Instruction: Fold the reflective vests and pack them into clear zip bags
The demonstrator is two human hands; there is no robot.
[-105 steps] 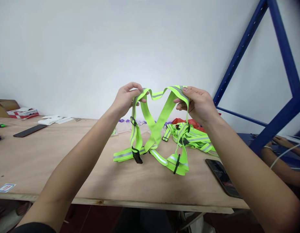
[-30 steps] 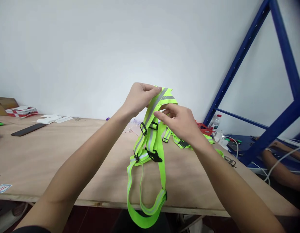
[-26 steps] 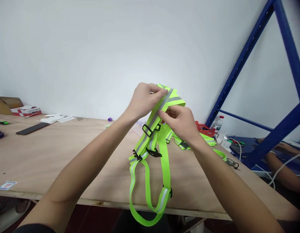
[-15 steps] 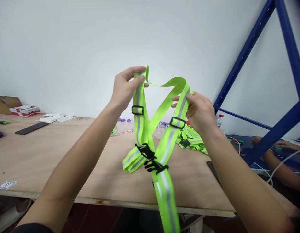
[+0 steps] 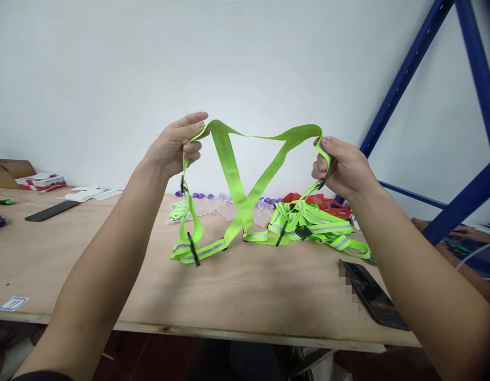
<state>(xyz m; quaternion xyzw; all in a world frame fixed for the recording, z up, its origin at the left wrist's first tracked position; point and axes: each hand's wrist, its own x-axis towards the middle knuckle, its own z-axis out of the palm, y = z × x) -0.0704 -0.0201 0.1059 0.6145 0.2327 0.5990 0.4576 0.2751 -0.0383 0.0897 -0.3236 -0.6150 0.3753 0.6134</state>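
Note:
A neon-yellow reflective safety harness point(image 5: 234, 177) hangs spread between my two hands above the wooden table. Its back straps cross in an X below a slack upper edge. My left hand point(image 5: 177, 143) pinches the left shoulder strap, thumb against the fingers. On the other side my right hand point(image 5: 342, 164) is closed round the right shoulder strap. A black buckle point(image 5: 192, 248) dangles at the lower left of the harness. Behind its right side lies a pile of similar reflective straps point(image 5: 320, 227), partly overlapped by the held harness.
A phone point(image 5: 374, 293) lies by my right forearm. Red plastic point(image 5: 328, 205), purple rolls point(image 5: 201, 196) and clear bags point(image 5: 225, 211) lie along the wall. A dark flat bar point(image 5: 51, 210), papers point(image 5: 90, 193) and boxes point(image 5: 41, 181) are at left. A blue metal frame point(image 5: 463, 201) stands right, with another person's arm behind.
My hands have moved apart, stretching the harness open wide. The loose strap that hung over the table's front edge has swung back above the tabletop, and the phone is now uncovered.

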